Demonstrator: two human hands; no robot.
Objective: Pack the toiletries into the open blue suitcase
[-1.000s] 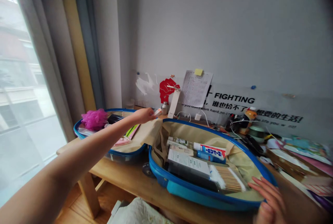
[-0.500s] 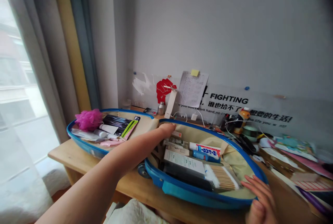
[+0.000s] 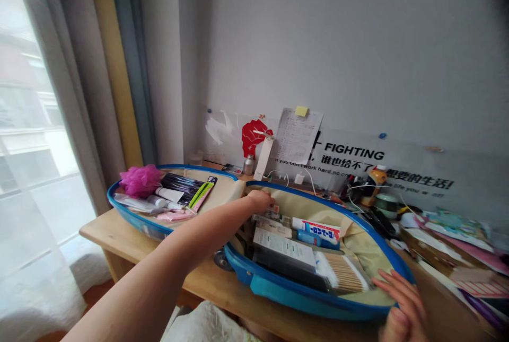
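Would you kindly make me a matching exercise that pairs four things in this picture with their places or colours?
Things:
1. Puff
2. Toothpaste
3. Left hand
4. Right hand

Places or colours:
A. At the right end of the open case
B. White, red and blue
C. In the right half, near where the halves meet
D. Bright pink

Pairs: 1-D, 2-B, 3-C, 4-A

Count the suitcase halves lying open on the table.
2: the left half, holding a magenta bath puff, and the right half, with the left hand reaching into it.
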